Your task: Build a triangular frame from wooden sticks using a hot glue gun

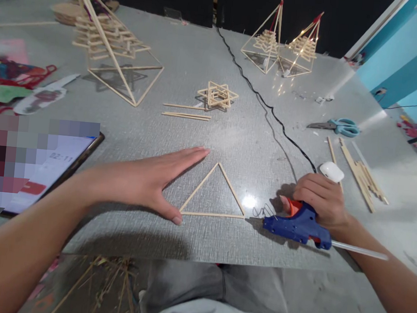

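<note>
Three thin wooden sticks form a triangle (212,215) lying flat on the grey table (128,237). My left hand (155,183) rests just left of it, fingers stretched and thumb apart, the thumb tip beside the triangle's lower left corner. In my right hand (319,198) is a blue hot glue gun (295,228) with an orange trigger, its nozzle pointing left at the lower right corner. A clear glue stick (361,250) juts from its back end. Beyond the triangle lie a small stacked stick star (218,95) and several loose sticks (186,116).
A black cord (264,103) runs back across the table. Scissors (344,127), a white case (331,172) and cut sticks (360,177) lie right. A phone (61,173) sits left. Stick pyramids (114,70) stand at the back left and back right (267,45).
</note>
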A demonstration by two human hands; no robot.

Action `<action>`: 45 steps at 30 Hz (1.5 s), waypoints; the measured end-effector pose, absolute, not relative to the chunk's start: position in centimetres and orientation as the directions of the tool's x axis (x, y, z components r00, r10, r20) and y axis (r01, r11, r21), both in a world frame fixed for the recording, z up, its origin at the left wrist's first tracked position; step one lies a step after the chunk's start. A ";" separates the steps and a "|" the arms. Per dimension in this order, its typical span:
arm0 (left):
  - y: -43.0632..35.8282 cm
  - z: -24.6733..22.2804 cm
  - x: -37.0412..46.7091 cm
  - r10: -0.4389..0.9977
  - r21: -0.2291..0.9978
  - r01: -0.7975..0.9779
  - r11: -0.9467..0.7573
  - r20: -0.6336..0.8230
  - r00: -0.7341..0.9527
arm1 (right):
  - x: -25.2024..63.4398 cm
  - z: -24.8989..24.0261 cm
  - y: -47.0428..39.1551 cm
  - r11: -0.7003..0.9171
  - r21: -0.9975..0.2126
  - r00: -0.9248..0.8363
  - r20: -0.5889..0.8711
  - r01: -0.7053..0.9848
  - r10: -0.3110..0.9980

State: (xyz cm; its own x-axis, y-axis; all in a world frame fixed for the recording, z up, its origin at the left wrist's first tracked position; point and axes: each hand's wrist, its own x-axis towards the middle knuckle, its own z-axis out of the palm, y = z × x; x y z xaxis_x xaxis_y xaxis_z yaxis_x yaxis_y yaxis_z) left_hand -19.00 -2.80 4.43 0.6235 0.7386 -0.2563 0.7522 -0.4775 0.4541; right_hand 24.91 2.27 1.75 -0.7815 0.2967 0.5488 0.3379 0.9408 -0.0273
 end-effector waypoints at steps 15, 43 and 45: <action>-2.7 4.0 -19.2 0.740 0.464 0.780 -0.421 -0.321 0.590 | 24.0 2.9 1.9 0.947 0.106 -0.852 0.476 0.304 0.220; -2.7 4.3 -19.0 0.744 0.485 0.786 -0.384 -0.342 0.575 | 24.1 2.6 1.9 0.944 0.105 -0.843 0.488 0.313 0.225; -2.7 4.3 -19.0 0.744 0.478 0.791 -0.383 -0.349 0.571 | 24.1 2.6 1.9 0.945 0.109 -0.844 0.490 0.309 0.220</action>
State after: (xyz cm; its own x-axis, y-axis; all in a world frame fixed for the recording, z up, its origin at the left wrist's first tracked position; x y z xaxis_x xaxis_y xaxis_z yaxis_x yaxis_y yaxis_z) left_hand -18.97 -2.67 4.26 0.5707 0.7436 -0.3485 0.7906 -0.3826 0.4782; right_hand 24.15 1.89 2.58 -0.8436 0.2200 0.4898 0.3094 0.9447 0.1085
